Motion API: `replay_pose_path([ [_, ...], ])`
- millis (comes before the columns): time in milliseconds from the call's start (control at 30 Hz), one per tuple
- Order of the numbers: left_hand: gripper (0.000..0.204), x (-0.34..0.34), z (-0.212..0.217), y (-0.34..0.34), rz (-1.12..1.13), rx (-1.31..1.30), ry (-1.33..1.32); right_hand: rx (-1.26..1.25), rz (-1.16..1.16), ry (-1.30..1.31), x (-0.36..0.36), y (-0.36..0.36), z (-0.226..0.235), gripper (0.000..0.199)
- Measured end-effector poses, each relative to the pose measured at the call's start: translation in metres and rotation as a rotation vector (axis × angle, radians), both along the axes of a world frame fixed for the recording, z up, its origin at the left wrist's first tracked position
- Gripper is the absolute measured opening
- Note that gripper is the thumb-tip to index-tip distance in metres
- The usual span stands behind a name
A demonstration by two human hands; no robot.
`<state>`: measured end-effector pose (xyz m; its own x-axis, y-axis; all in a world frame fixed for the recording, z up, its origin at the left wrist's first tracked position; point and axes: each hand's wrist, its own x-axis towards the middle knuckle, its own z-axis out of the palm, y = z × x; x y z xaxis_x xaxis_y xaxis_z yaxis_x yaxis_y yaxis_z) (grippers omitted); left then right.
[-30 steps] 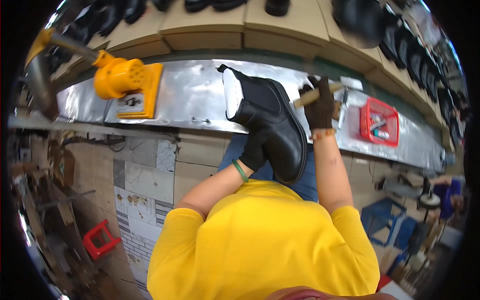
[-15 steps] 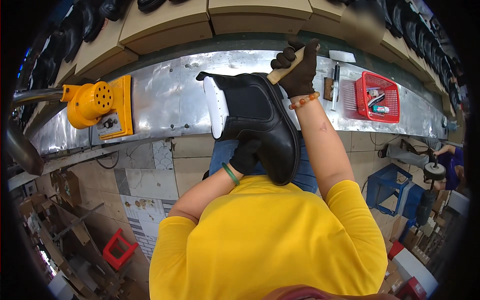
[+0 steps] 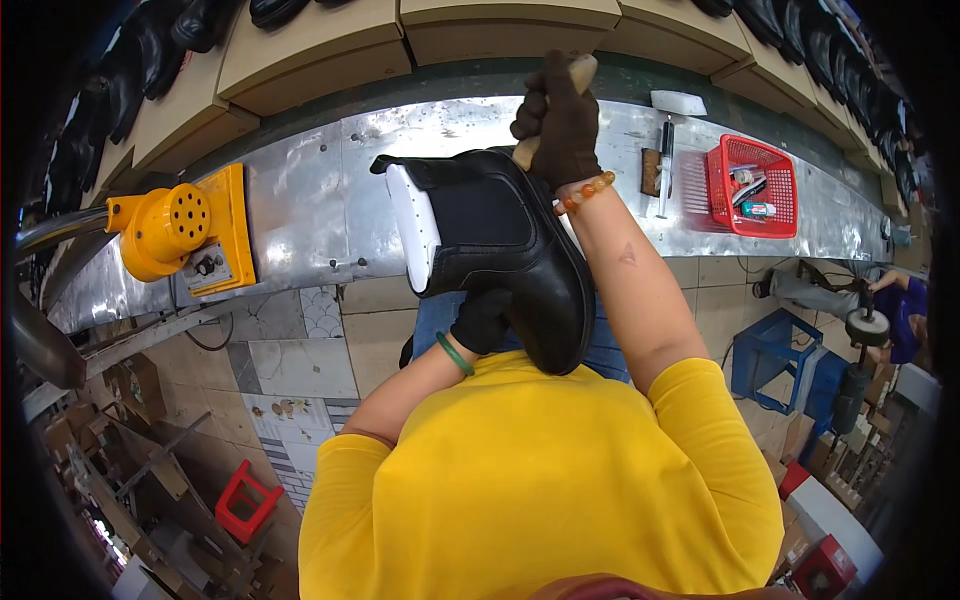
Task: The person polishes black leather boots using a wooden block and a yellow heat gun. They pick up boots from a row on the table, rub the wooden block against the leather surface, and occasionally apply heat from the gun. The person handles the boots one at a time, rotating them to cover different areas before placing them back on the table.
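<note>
Black boot [image 3: 490, 215] looks assembled; left hand [image 3: 482, 320] grips it, right hand [image 3: 565, 130] clenches wooden tool [image 3: 582, 72]; I can't tell what's left.

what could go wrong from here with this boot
The boot might slip: it reaches past the bench's front edge in this view, with the left hand at its instep. The pale tool in the right hand, near the heel end, could scuff the black upper if it strays.
</note>
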<state>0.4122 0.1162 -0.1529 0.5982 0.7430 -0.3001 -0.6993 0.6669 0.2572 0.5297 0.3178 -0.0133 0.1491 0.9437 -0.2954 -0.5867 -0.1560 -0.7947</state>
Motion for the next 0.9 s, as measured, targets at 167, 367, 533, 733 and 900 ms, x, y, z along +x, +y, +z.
replay_pose_path([
  [167,0.048,-0.004,-0.028,-0.015,0.018,0.089,0.120,0.081,0.000,-0.157,-0.011,-0.002,-0.001,0.031],
  [367,0.062,0.001,-0.007,-0.004,0.111,0.030,0.049,0.179,-0.006,-0.231,-0.007,-0.004,0.001,0.027],
  [533,0.058,-0.007,0.033,0.037,0.414,0.128,0.137,0.309,-0.003,-0.299,0.061,-0.024,0.019,0.022],
  [733,0.052,-0.012,0.113,0.114,0.737,0.270,0.168,0.141,0.139,-0.620,0.099,-0.088,0.022,0.059],
  [900,0.062,-0.003,0.156,0.142,0.856,0.201,0.374,0.078,0.252,-0.514,0.093,-0.113,0.006,0.030],
])
